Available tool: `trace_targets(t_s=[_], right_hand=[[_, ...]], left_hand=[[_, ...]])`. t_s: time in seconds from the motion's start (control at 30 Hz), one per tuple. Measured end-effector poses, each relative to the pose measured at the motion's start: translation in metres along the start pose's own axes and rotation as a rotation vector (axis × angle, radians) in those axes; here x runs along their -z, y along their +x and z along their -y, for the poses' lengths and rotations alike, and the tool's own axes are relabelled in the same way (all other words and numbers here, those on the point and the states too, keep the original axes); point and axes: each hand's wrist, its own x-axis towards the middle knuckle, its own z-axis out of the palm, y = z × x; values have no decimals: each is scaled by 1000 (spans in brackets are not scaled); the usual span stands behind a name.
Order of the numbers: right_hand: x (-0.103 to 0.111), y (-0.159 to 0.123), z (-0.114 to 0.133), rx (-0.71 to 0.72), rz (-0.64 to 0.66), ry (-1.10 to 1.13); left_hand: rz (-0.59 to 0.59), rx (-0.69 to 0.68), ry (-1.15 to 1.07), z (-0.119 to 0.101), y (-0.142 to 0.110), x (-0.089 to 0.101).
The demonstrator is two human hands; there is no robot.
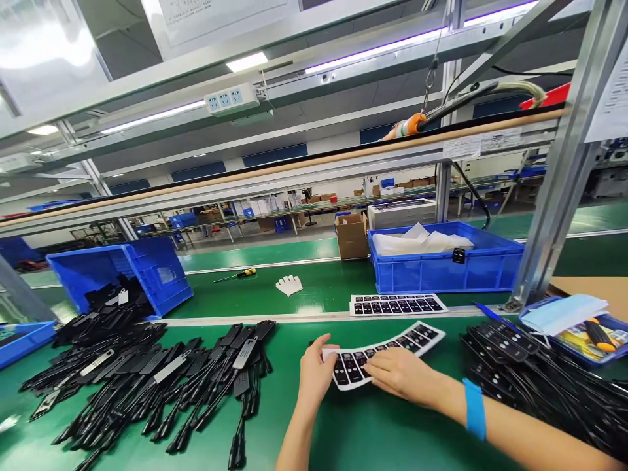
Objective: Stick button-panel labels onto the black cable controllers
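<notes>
A white sheet of black stickers (417, 339) bends upward between my hands over the green bench. My left hand (316, 369) pinches the sheet's left end, thumb on top. My right hand (400, 374), with a blue band at the wrist, has its fingers pressed together on the sheet's lower edge near the middle. Whether a single sticker is between those fingertips is hidden. Another sticker sheet (397, 305) lies flat just behind. To the left is a heap of black cabled devices (191, 366), several showing pale faces. On the right is another black cabled pile (510, 353).
A tipped blue bin (161, 278) spills black parts at the left. A blue crate (446, 271) with white sheets stands behind. A white glove (289, 285) and a yellow-handled screwdriver (240, 275) lie farther back. At right, a small tray (581, 350) holds a face mask.
</notes>
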Motion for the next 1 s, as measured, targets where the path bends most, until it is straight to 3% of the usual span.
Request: trace_targets(t_s=[0.13, 0.2, 0.27, 0.37, 0.47, 0.53, 0.63, 0.8, 0.9, 1.0], right_hand=[[5, -1, 30, -187, -257, 90], [12, 1, 40, -240, -269, 149], [18, 0, 52, -196, -235, 139], [20, -11, 79, -11, -221, -34], [11, -29, 109, 123, -188, -93], [0, -40, 126, 92, -171, -28], [-13, -50, 140, -79, -62, 180], [-10, -44, 144, -386, 268, 402], [-2, -36, 141, -443, 380, 401], [2, -29, 133, -447, 408, 450]], left_hand=[[83, -141, 31, -23, -31, 8], [105, -240, 84, -29, -56, 11], [90, -340, 168, -26, -82, 14], [75, -427, 292, -12, -119, 21], [160, -413, 345, 5, -148, 30], [262, -349, 334, 12, -162, 32], [385, -226, 309, 16, -173, 31], [438, -29, 202, 11, -170, 24], [503, 35, 244, 6, -162, 24], [528, -13, 348, -1, -154, 24]])
